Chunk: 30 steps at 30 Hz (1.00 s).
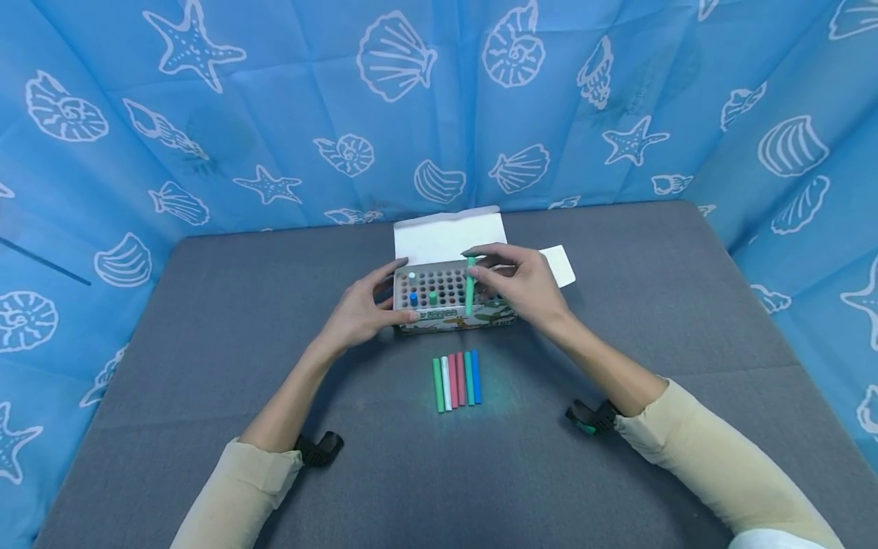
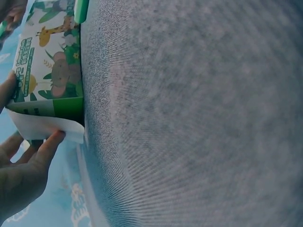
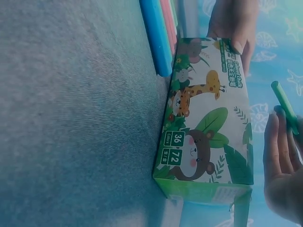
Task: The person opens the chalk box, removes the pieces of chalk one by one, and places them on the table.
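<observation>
A chalk box [image 1: 456, 322] printed with cartoon animals stands on the table, its top a grid of holes. Short white, blue and green chalk ends [image 1: 433, 296] stick up from holes on the left side. My left hand [image 1: 357, 311] grips the box's left end, thumb on the front edge; in the left wrist view its fingers [image 2: 51, 144] touch a white end flap [image 2: 42, 125]. Over the right part of the grid, my right hand [image 1: 531, 286] pinches a green chalk stick [image 1: 469, 290] held nearly upright. The right wrist view shows that stick [image 3: 284, 100] apart from the box.
Several chalk sticks [image 1: 461, 379], green, white, red and blue, lie side by side in front of the box. The white lid [image 1: 449, 238] stands folded back behind it, and another flap [image 1: 559, 265] juts out right. A blue shell-print curtain [image 1: 439, 114] hangs behind the grey table [image 1: 274, 320].
</observation>
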Available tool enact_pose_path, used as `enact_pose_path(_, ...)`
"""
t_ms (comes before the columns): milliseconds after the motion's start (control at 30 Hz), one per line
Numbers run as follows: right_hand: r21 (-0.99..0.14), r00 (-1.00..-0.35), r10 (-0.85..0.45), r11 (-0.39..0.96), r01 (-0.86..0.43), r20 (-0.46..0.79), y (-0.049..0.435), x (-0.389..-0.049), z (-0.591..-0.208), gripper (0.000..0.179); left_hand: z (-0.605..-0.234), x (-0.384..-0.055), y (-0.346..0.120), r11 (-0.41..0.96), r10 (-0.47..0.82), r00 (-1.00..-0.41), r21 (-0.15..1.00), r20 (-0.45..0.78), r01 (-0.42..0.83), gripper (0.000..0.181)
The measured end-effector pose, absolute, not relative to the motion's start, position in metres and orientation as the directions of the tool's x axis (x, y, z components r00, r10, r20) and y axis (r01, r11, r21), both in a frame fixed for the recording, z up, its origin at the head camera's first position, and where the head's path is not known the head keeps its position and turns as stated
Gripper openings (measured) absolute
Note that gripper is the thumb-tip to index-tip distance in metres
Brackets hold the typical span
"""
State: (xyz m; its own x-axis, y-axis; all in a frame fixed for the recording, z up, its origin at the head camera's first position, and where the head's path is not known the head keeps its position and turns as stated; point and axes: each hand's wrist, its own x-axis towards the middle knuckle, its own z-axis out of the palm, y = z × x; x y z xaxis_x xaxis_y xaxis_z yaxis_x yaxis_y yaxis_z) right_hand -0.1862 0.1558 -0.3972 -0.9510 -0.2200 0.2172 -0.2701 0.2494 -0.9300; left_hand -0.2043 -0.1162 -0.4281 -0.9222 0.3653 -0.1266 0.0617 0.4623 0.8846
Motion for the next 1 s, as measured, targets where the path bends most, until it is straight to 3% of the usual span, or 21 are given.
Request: enact_pose_path(1000, -0.949, -0.955, -0.298, 0.300, -0.097, 0.003, 0.177, -0.151, -0.415, 0.029, -0.427, -0.205, -0.117, 0.458, 0.381, -0.916, 0.886, -0.128, 0.067, 0.087)
